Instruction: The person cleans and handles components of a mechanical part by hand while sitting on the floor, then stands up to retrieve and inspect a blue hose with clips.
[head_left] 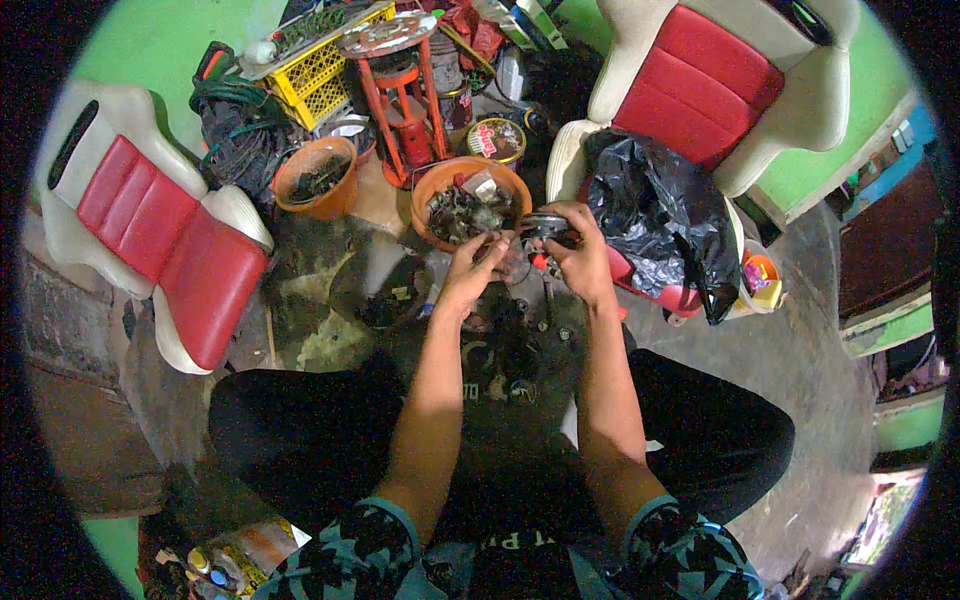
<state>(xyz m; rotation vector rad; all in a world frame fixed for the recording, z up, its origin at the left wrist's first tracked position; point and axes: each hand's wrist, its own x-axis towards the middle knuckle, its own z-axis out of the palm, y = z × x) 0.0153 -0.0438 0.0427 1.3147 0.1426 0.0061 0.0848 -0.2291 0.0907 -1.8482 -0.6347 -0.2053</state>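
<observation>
In front of me my right hand (582,255) is closed around a round, dark part with a metallic rim (543,222); its exact kind is unclear. My left hand (474,272) is beside it, thumb and fingers pinched together. Whatever is between them is too small and blurred to name. Just beyond both hands stands an orange tub (420,215) heaped with small metal parts and scraps. Below the hands, loose dark parts (512,310) lie on the floor between my legs, with a small red piece (540,262) near my right hand.
White-and-red car seats stand at the left (180,240) and right (690,90). A black plastic bag (655,215) lies on the right one. Farther off are an orange pot (322,190), a red metal stand (405,120), a round tin (497,143) and a yellow crate (310,95).
</observation>
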